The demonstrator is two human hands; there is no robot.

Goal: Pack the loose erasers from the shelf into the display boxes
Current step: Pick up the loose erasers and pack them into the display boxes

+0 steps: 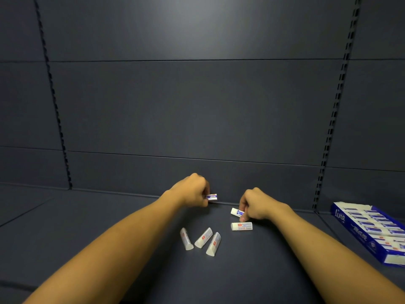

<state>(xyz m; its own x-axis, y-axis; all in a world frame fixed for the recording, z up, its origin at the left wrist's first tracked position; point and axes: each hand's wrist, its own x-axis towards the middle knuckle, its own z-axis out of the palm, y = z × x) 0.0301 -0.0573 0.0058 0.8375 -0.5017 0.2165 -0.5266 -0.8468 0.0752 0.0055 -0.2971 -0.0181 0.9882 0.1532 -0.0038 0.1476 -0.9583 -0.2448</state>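
On the shelf (87, 220), hands pinch wedge-shaped erasers (237, 212).

— What stands behind the shelf floor?
— A dark blue-grey back wall (197, 102) made of wide panels, with thin horizontal seams between them.
— Anything running up it?
— 2 slotted uprights: the left upright (53, 95) leans inward toward its foot, and the right upright (338, 102) does the same. Light falls softly on the top middle panel.
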